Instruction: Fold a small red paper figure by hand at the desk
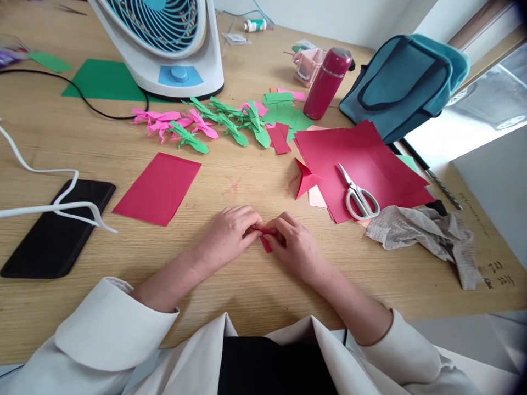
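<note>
Between my two hands is a small folded piece of red paper (267,244), mostly covered by fingers. My left hand (234,230) pinches its left side between thumb and forefinger. From the other side, my right hand (297,244) grips it the same way. A red folded paper shape (307,178) with pointed tips lies beyond my right hand. Further right, scissors with white handles (359,200) rest on a stack of red paper sheets (370,159). Another red sheet (158,189) lies to the left. Several green and pink folded paper figures (230,127) are spread out at the back.
A white and blue fan (179,66) stands at the back left, near a green sheet (99,82). A black phone (57,230) lies left under white cables (61,206). A red flask (329,82), teal bag (405,82) and crumpled cloth (424,236) occupy the right.
</note>
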Available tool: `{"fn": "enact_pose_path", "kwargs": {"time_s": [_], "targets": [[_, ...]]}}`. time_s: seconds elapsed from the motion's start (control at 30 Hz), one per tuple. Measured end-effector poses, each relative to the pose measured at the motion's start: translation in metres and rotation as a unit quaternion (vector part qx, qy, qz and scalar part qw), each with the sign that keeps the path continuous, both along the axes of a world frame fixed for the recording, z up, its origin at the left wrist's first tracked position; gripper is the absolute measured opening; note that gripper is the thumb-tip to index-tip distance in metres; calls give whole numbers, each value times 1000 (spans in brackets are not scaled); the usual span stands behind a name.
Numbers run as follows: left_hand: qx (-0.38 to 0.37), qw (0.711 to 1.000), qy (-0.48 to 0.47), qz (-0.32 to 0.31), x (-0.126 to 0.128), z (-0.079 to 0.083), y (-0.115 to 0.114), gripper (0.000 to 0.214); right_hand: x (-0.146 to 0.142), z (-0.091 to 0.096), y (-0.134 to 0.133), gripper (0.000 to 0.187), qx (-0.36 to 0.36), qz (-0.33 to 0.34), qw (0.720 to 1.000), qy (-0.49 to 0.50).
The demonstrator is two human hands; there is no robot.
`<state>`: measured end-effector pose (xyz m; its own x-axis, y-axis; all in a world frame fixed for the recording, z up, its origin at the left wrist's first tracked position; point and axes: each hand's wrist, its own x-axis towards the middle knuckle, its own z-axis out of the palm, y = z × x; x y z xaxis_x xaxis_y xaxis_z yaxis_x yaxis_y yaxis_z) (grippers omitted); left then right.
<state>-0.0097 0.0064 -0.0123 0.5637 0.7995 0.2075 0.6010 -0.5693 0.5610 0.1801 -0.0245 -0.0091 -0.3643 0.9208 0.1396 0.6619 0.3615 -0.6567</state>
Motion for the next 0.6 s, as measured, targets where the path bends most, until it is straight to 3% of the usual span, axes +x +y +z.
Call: {"fn": "enact_pose_path", "kwargs": {"time_s": [0.27, 0.6], "targets": [[54, 998, 17, -13, -7, -1, -4, 12, -3, -4, 0, 10, 21, -2, 999, -25], [7, 999, -5, -32, -16, -1, -3, 12, -6, 2, -1, 9, 0, 4, 1000, -22]]}}
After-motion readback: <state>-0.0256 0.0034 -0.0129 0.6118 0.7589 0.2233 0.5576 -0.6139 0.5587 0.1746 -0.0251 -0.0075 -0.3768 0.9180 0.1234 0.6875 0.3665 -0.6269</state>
